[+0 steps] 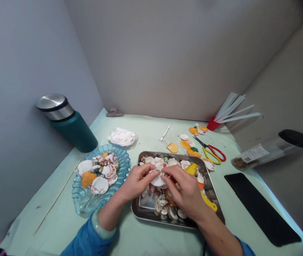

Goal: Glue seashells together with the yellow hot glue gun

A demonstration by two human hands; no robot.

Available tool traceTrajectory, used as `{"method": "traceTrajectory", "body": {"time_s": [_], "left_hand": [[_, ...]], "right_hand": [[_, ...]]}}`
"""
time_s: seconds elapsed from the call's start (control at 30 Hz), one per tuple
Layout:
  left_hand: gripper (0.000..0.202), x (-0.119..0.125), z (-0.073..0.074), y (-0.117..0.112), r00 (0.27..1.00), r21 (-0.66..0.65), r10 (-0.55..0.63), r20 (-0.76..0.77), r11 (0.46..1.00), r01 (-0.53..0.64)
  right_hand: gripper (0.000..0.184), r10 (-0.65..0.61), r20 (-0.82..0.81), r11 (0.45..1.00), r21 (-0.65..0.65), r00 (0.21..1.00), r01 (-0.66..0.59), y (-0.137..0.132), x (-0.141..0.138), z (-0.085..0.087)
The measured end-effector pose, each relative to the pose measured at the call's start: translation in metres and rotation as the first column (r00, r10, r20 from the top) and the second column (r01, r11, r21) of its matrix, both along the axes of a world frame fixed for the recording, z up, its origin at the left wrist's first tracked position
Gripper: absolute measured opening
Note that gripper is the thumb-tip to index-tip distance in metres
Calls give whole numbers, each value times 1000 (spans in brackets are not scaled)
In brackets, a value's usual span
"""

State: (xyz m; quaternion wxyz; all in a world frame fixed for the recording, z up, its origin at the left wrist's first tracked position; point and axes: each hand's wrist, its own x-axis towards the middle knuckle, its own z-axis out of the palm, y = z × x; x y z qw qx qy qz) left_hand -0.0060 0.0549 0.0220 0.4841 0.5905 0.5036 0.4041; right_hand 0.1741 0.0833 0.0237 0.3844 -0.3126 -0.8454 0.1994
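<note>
Over a metal tray [215, 202] of several seashells, my left hand [136, 183] and my right hand [184, 190] meet. Both pinch the same white scallop shell [157, 180], left fingers on its top edge, right fingers at its right side. A yellow tool [192, 169] lies in the tray just behind my right hand. To the left stands a blue glass dish [83, 204] holding several more shells, white and orange.
A teal flask [70, 126] with a steel lid stands at the back left. Red-and-yellow scissors [212, 152], orange shells [187, 144], a white tube [164, 133] and a crumpled plastic bag [122, 137] lie behind the tray. A black phone [260, 208] and a clear jar [271, 149] sit right.
</note>
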Motion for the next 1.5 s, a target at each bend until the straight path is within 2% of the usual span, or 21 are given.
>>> {"method": "traceTrajectory", "body": {"time_s": [0.13,0.27,0.43,0.53,0.77,1.0,1.1,1.5], "left_hand": [[28,0,1,0,998,21,17,-58,1000,-16],[28,0,0,0,999,15,14,-53,1000,-14],[28,0,-3,4,991,-15,64,115,998,-63],[29,1,-2,4,980,-38,76,183,997,-70],[28,0,-4,3,987,-24,55,149,998,-52],[27,-1,-7,2,997,-3,41,72,999,-41],[28,-2,-7,2,998,-11,28,59,1000,-28],[26,0,-1,0,999,14,-13,30,1000,13]], "right_hand": [[14,7,32,1000,-6,999,-7,0,0,-1],[13,-12,50,1000,-3,999,12,0,-1,-3],[16,-90,-16,996,-9,996,89,0,-1,-3],[10,-108,-55,994,-19,993,107,1,0,-2],[7,-78,-69,997,0,995,78,1,-1,-3],[20,19,-67,999,30,998,-17,0,-1,-4],[19,40,-70,998,46,997,-37,1,-1,-4],[15,-27,-83,999,18,996,29,1,0,-6]]}}
